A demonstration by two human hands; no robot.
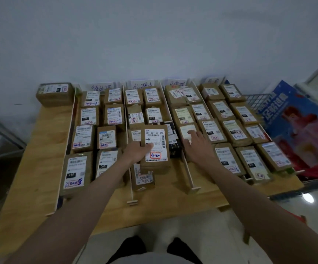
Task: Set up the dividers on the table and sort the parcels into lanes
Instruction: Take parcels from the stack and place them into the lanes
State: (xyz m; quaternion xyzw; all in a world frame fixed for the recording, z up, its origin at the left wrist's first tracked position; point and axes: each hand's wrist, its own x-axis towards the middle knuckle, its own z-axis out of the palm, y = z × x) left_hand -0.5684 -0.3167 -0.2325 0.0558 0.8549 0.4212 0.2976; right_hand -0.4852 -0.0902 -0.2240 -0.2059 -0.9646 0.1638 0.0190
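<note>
We are gripping a brown parcel [155, 147] in our left hand [138, 150], fingers curled round its left edge, holding it up over the middle lane of the wooden table [40, 149]. Our right hand [197, 147] is lying flat, fingers straight, on a parcel in the next lane [187, 131], just beyond the slim divider [187, 168] running between the two lanes.

Left hand [137, 150] gripping brown cardboard parcel with white shipping label [155, 147], raised above second lane. Right hand [197, 147] just right of it, fingers spread flat on a brown parcel [187, 131]. Thin pale wooden divider [187, 168] between the hands, on the light wooden table [40, 149].
</note>
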